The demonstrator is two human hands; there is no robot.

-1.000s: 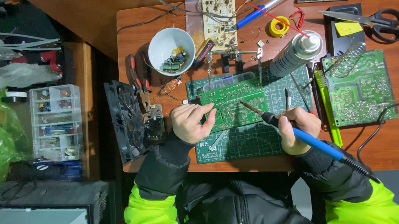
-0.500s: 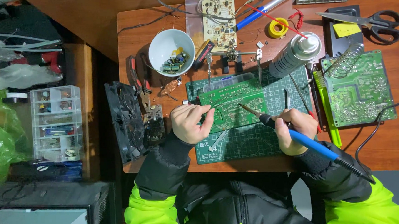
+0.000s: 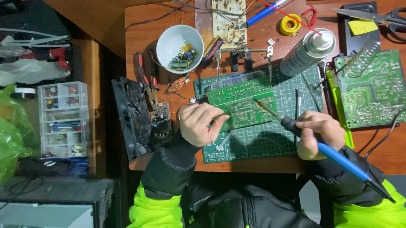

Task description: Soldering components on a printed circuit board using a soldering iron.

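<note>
The left hand (image 3: 202,123) is curled, its fingers resting on the left end of a small green board (image 3: 243,104) and pinching something thin against it; what that is cannot be told. The board lies on a green cutting mat (image 3: 264,141) near the middle of the table's (image 3: 399,152) front edge. The right hand (image 3: 316,133) is clenched around the blue handle of a soldering iron (image 3: 306,134), held like a pen, with its tip touching the board's right half. The iron's cord runs back past the right sleeve.

Behind the mat, a white bowl (image 3: 171,39) holds small parts, and a tan board (image 3: 227,11) lies at the back edge. A spray can (image 3: 307,52) lies tilted just beyond the mat's right back corner. A larger green board (image 3: 373,91) sits toward the right edge, with scissors (image 3: 388,17) at the right back corner. Pliers (image 3: 144,80) and a black fan (image 3: 131,117) lie along the left edge.
</note>
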